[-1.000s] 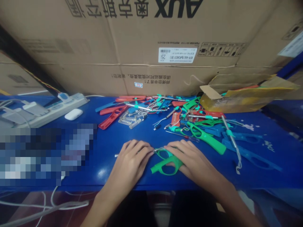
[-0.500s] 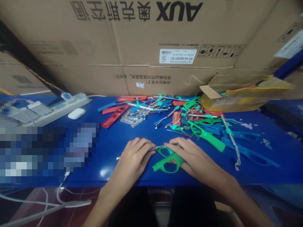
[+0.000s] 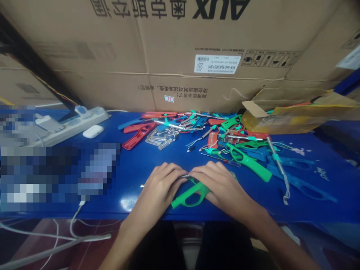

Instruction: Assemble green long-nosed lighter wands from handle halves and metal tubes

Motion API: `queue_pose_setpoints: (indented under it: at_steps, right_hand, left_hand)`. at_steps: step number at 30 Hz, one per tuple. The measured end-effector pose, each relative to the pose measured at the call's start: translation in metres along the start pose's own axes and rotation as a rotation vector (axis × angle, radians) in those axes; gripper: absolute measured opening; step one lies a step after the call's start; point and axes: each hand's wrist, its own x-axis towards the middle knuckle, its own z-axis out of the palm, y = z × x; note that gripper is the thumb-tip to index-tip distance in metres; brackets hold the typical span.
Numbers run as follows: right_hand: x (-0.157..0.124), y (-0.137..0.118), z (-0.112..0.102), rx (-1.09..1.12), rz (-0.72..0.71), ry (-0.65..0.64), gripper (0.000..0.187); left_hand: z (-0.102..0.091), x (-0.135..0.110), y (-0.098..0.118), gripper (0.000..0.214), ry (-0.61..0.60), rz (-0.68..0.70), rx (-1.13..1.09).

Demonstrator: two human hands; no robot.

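Observation:
A green plastic handle shell lies near the front edge of the blue table. My right hand rests on its right part with the fingers curled over it, pressing it down. My left hand is closed beside it, its fingertips pinching a thin metal rod that sticks out at the shell's top. The two hands nearly touch over the rod. What lies under my palms is hidden.
A heap of red, blue and green handle shells with metal rods and wires spreads behind my hands. A white power strip and a white earbud case sit at the left. A yellow bag lies right; cardboard boxes stand behind.
The green shell has swung so its lower end points further left, and my hands have drawn closer together over the rod. The view has shifted slightly.

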Motion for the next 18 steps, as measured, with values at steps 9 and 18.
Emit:
queue_pose_setpoints:
  at_steps: [9, 18]
  right_hand:
    - [-0.011, -0.003, 0.004, 0.01, 0.002, -0.001, 0.047]
    - [-0.014, -0.004, 0.002, 0.04, 0.054, -0.119, 0.064]
  left_hand:
    - [0.0, 0.001, 0.001, 0.017, 0.008, -0.028, -0.03]
    - [0.0, 0.001, 0.002, 0.018, 0.005, -0.028, -0.028]
